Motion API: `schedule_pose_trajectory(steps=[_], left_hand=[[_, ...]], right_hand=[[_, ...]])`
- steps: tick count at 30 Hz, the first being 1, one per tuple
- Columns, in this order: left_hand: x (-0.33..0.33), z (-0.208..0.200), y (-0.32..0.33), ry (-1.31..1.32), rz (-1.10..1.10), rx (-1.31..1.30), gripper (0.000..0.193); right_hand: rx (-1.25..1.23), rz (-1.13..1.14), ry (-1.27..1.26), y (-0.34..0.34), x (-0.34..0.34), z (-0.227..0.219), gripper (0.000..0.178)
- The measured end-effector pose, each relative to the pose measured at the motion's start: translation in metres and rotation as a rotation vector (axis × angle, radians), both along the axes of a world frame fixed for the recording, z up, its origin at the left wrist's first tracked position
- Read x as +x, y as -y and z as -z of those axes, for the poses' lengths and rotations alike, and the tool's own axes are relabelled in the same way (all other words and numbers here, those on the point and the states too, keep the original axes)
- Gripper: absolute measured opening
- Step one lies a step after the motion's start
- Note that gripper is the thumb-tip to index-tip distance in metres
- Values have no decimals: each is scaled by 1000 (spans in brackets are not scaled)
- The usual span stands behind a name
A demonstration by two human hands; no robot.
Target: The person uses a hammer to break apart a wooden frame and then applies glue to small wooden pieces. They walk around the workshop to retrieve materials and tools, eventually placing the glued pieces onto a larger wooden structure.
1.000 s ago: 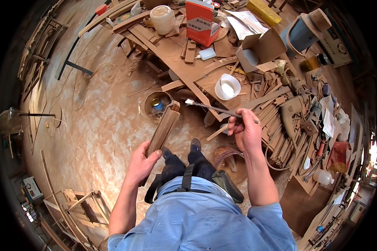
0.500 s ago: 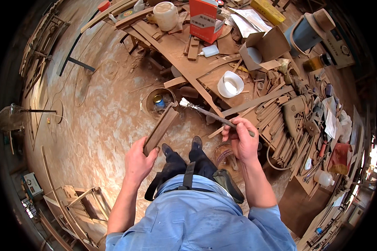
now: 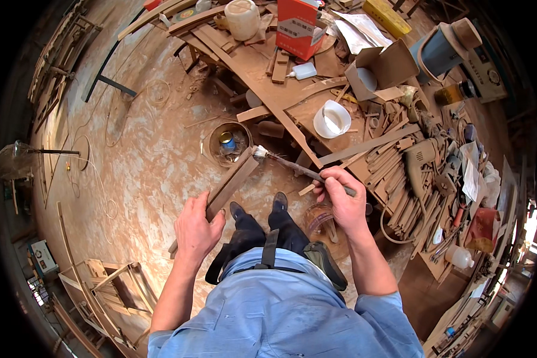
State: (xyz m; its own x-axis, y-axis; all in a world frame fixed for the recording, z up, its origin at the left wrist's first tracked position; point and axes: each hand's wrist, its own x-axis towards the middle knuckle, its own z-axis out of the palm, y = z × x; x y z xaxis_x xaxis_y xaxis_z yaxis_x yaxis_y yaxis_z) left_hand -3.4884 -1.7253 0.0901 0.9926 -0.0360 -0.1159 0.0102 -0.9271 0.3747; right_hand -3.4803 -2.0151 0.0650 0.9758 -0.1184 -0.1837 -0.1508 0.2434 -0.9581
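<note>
My left hand (image 3: 198,228) is closed round a long brown wooden strip (image 3: 234,180), which slants up toward the bench, its lower end showing below my wrist. Between the fingers of my right hand (image 3: 342,196) is the dark handle of a brush (image 3: 298,167). Its white bristles point left and meet or nearly meet the far end of the strip; whether they touch I cannot tell. A white tub (image 3: 332,119) with white content stands on the bench beyond my right hand.
The cluttered workbench (image 3: 292,132) fills the right side, with an orange-red box (image 3: 299,28), a cardboard box (image 3: 364,77), a power drill (image 3: 422,154) and piled wood offcuts (image 3: 388,170). On the dusty floor ahead stands a bucket (image 3: 212,156) holding a blue can (image 3: 227,142).
The wooden strip has turned in my left hand and now shows more of its length. The brush tip has come down slightly, close to the strip's far end.
</note>
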Motion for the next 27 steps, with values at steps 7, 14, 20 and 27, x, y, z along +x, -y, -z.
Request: schedule_pose_trajectory(steps=[7, 14, 20, 27], left_hand=[[-5, 12, -6, 138, 66, 85, 49], [-7, 15, -7, 209, 84, 128, 51], [-9, 20, -13, 242, 107, 143, 49], [-9, 24, -24, 276, 162, 150, 49]], right_hand=[[-81, 33, 51, -4, 1, -5, 14], [-133, -56, 27, -13, 2, 0, 13], [-53, -93, -99, -3, 5, -3, 15], [-5, -242, -182, 10, 11, -3, 17]])
